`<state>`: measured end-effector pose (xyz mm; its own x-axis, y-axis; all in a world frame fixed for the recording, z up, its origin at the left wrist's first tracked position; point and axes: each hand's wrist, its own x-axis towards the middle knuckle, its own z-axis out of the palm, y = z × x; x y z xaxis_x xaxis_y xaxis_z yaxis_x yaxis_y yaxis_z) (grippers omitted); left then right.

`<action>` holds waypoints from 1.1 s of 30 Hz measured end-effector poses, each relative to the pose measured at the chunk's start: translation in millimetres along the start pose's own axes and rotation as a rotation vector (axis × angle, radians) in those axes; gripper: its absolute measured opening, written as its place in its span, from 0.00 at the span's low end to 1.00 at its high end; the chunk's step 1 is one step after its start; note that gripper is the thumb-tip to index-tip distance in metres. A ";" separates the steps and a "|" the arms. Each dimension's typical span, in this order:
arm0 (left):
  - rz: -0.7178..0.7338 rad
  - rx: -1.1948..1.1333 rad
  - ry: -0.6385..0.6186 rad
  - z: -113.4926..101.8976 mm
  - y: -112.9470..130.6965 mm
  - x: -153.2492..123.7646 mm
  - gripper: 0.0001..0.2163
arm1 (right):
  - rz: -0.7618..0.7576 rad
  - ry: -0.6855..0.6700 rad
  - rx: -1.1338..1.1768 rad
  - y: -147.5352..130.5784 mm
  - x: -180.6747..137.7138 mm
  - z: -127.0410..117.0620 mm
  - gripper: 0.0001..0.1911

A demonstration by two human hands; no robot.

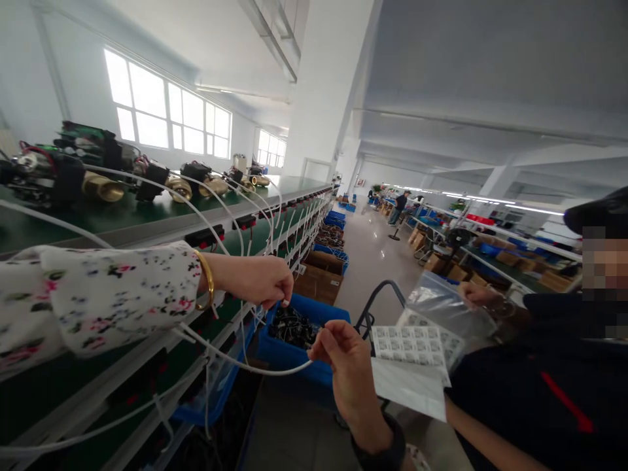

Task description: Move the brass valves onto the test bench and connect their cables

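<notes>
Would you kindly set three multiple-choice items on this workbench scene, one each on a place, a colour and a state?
1. Where is the blue bin?
A. under both hands
B. on the top shelf
C. in the co-worker's lap

2. What colour is the tube?
A. red
B. white
C. black

3. How does the left hand meet the tube?
A. open above it
B. flat on the shelf
C. pinching it

Answers: 1 A, it sits below the right hand too. 2 B, it shows white against the bin. 3 C, the fingers close on the tube.
</notes>
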<state>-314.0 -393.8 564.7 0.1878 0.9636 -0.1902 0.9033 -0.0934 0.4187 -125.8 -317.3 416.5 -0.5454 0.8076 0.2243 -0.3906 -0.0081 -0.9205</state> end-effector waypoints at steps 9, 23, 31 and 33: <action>-0.009 -0.056 0.046 -4.8 4.1 3.2 0.14 | -0.056 -0.028 -0.100 0.5 7.9 34.6 0.15; 0.007 -0.363 -0.062 -6.3 -5.4 4.3 0.18 | -0.061 -0.021 -0.033 -14.7 17.7 38.3 0.14; 0.028 -0.267 -0.027 -8.6 3.3 -0.6 0.11 | -0.092 0.003 -0.043 -19.4 18.4 41.6 0.16; 0.021 -0.272 -0.024 -8.6 3.7 -1.4 0.10 | -0.093 0.019 -0.046 -20.6 19.0 41.7 0.16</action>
<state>-314.3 -393.3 574.1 0.2172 0.9557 -0.1984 0.7627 -0.0393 0.6455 -159.1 -326.3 453.1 -0.4940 0.8145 0.3042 -0.4045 0.0945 -0.9097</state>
